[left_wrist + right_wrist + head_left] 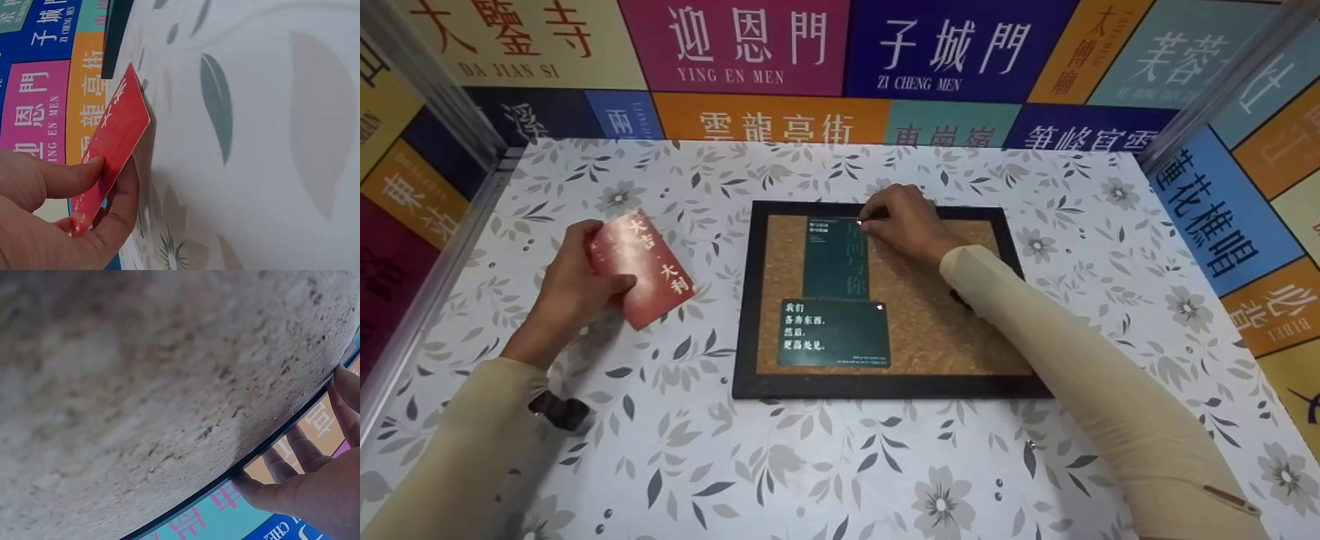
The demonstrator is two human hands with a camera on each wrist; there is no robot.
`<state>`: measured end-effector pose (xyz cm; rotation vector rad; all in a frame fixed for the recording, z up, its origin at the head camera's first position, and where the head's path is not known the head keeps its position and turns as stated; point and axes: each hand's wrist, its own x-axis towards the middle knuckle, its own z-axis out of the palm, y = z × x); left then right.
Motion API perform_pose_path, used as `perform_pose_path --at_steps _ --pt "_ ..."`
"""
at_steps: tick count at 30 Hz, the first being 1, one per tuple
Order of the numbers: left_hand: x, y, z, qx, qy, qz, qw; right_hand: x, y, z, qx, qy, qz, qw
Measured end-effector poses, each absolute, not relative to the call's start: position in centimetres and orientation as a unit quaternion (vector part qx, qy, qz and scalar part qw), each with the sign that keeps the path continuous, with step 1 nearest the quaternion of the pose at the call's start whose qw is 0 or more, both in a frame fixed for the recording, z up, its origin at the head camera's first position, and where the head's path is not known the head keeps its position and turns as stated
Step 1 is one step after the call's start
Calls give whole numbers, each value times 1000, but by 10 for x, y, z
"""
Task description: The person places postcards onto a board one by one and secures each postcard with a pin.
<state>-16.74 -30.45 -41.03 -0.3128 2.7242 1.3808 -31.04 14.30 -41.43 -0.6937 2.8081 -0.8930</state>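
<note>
In the head view my left hand [570, 289] holds a red card [641, 274] with white characters, left of a black-framed cork board [952, 300]. The left wrist view shows the thumb on one face of this card and fingers behind it. My right hand [911, 225] is over the board's upper part, thumb and index finger pinching a small shiny pushpin [860, 222] at the top right corner of a tall dark green card [832, 259]. Below it lies a wide green card [832, 337], with another pin [880, 307] in its upper right corner.
A small shiny piece [1030, 445] lies on the flower-patterned table [660, 450], to the front right of the board. Walls with coloured character panels [735, 45] stand behind and at both sides. The board's dark frame [885, 387] edges the cork.
</note>
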Motion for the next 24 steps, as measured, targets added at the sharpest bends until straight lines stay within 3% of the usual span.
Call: perform_pose_path --at_steps 24 --pt "-164 -264 -391 -88 805 587 27 -311 144 -415 -228 928 -288 60"
